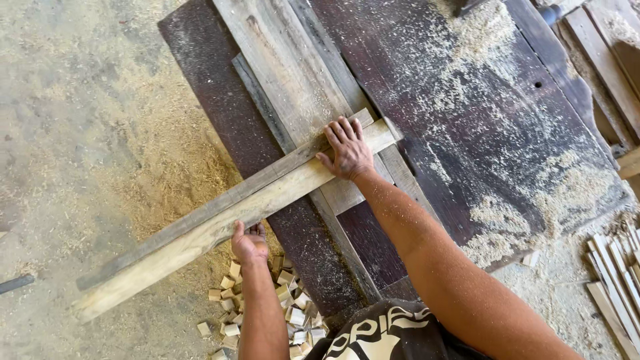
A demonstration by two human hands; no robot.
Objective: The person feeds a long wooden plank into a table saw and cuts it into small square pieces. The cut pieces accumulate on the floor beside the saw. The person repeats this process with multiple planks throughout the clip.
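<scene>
Two long boards lie side by side across a dark, sawdust-strewn workbench [467, 133], their far ends on the bench and their near ends jutting out over the sandy floor: a pale plank [200, 237] and, touching it on the far side, a greyer weathered plank [193, 220]. The right hand [348, 150] presses flat on top of both near their bench end, fingers spread and extended. The left hand [248, 243] curls around the pale plank's near edge, fingers gripping it from below. Under the boards, a wider grey board [287, 73] runs along the bench. Below the left arm, a heap of small wood offcuts [280, 303], too many to count, lies on the floor. Thin pale slats [617, 280] lie stacked at the right edge.
</scene>
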